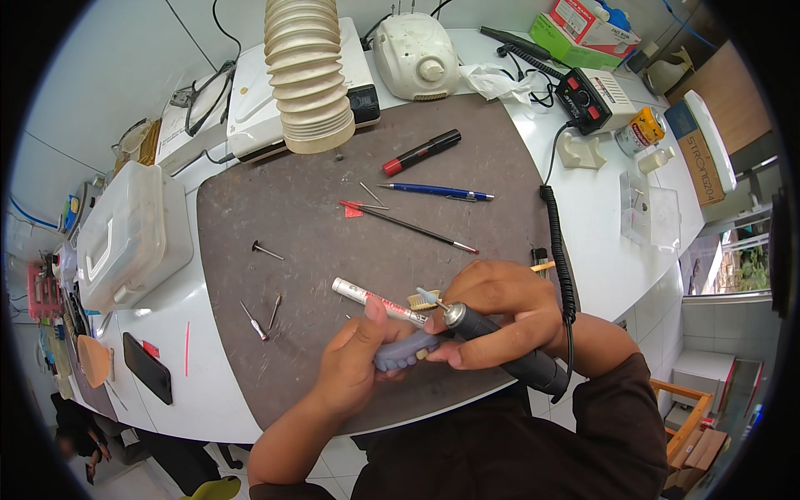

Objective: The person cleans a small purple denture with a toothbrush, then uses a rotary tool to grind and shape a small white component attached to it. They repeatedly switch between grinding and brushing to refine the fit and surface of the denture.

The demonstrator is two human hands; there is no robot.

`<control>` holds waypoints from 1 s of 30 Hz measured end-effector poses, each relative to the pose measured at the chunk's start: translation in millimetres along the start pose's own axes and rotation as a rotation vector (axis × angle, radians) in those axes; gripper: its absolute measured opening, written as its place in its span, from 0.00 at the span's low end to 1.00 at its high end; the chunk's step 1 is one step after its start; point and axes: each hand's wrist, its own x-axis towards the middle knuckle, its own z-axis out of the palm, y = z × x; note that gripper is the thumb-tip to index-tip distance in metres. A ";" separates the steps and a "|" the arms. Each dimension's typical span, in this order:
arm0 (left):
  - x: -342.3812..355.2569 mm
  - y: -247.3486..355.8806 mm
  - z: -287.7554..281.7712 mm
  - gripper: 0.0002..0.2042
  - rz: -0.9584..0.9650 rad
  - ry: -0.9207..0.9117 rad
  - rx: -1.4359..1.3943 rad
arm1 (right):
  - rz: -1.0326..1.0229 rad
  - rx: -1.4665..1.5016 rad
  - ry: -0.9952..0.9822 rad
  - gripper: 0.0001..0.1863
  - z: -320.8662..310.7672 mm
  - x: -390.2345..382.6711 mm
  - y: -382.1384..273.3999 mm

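My left hand (357, 358) grips a blue-grey dental model (400, 353) with one cream-coloured tooth (422, 354). My right hand (500, 308) is wrapped round a black rotary handpiece (517, 361), its pale pointed bur (428, 295) angled up to the left above the model, with fingertips resting at the model's right end. A coiled black cord (557, 250) runs up from the handpiece. Just behind the hands lie a white marker (358, 293) and a small brush (419, 302), partly hidden.
On the dark mat (300, 217) lie pens (421, 152), a paintbrush (412, 228) and small burs. A suction hose (307, 83) hangs at the back, a plastic case (133, 233) and phone (147, 367) at left, a control unit (590, 100) at right. Another person (83, 437) is at lower left.
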 end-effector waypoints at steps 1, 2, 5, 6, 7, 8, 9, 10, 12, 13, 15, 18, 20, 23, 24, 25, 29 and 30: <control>0.2 -0.7 -1.2 0.42 0.009 -0.012 0.011 | 0.004 -0.005 0.000 0.21 -0.2 0.1 -0.5; 0.3 -2.1 -3.6 0.42 0.018 -0.024 0.022 | 0.007 -0.009 -0.001 0.21 -0.5 0.5 -1.2; 0.5 0.3 -0.2 0.40 0.101 0.003 0.122 | 0.031 -0.015 -0.002 0.21 -1.9 0.5 -2.5; 1.2 1.1 2.2 0.39 0.139 0.022 0.166 | 0.042 -0.016 -0.003 0.20 -2.7 0.3 -2.9; 1.2 -0.1 3.4 0.35 0.247 0.037 0.211 | 0.048 -0.028 -0.019 0.21 -4.5 0.7 -3.1; -0.2 -1.8 5.0 0.32 0.355 0.053 0.257 | 0.052 -0.039 -0.035 0.21 -7.1 1.9 -3.4; -0.9 -3.4 6.9 0.29 0.464 0.068 0.302 | 0.056 -0.051 -0.051 0.21 -8.6 2.7 -3.6; 0.8 -6.2 12.1 0.25 0.547 0.118 0.290 | 0.069 -0.029 -0.013 0.21 -7.6 2.0 -3.6; 5.8 -11.8 22.7 0.21 0.711 0.217 0.262 | 0.096 0.015 0.062 0.21 -3.5 0.0 -2.5; 5.0 -7.9 19.6 0.18 0.788 0.216 0.430 | 0.097 0.030 0.075 0.21 -2.9 1.3 -2.5; 4.9 3.5 9.8 0.17 0.929 0.199 0.766 | 0.106 0.055 0.108 0.22 -3.9 2.8 -2.5; 1.7 2.0 8.1 0.19 1.014 0.224 0.909 | 0.111 0.103 0.097 0.21 -5.0 4.7 -2.0; 2.0 0.4 6.2 0.19 1.072 0.243 0.956 | 0.098 0.119 0.077 0.20 -5.2 4.5 0.6; 4.0 -1.3 6.3 0.19 1.132 0.270 0.961 | 0.108 0.149 0.108 0.17 -1.6 3.1 0.8; 4.6 -1.2 6.8 0.19 1.148 0.277 0.952 | 0.117 0.159 0.130 0.16 -0.6 2.7 0.0; 4.4 -0.7 6.1 0.18 1.150 0.267 0.964 | 0.113 0.158 0.114 0.16 -4.5 3.5 -1.9; 0.8 -0.5 2.7 0.17 1.148 0.276 1.008 | 0.043 0.205 0.135 0.16 -11.1 3.6 -1.3; 1.0 -0.3 2.6 0.17 1.146 0.283 1.014 | 0.035 0.229 0.147 0.15 -9.6 2.9 -2.5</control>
